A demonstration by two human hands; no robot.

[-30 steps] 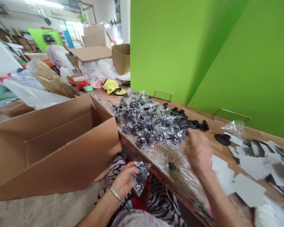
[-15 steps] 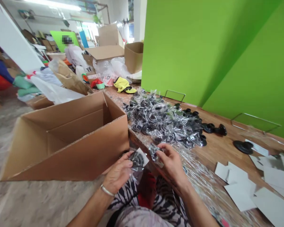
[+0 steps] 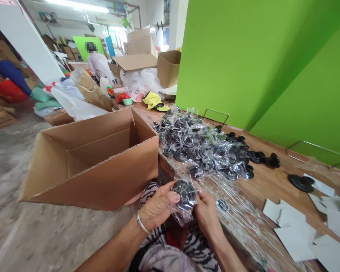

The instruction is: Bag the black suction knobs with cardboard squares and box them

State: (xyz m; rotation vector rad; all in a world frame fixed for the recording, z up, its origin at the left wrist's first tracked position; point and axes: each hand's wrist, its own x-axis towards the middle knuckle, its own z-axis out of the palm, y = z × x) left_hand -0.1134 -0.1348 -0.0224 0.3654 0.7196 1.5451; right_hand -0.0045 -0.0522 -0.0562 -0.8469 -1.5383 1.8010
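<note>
My left hand [image 3: 162, 203] is closed around a black round part [image 3: 184, 193] in a clear plastic bag, thumb pressed on its face. The part is ringed and looks like a disc from this side. My right hand [image 3: 206, 209] is closed at the bag's right edge, its fingertips partly hidden behind the plastic. Both hands are over my lap, at the bench edge. Just beyond them lies a heap of similar bagged black parts [image 3: 189, 141]. A flat pile of clear plastic bags [image 3: 238, 211] spreads beside my right hand.
An open cardboard box [image 3: 102, 175] stands at the left, against the bench. White cards [image 3: 296, 240] and a loose black part [image 3: 300, 183] lie on the right. A green panel [image 3: 243, 64] rises behind the bench. Another person [image 3: 99, 64] is far off at the back left.
My hands have come together at the bagged part, the left moving right. The part now faces up toward me, and the white card behind it no longer shows. The view has shifted slightly left.
</note>
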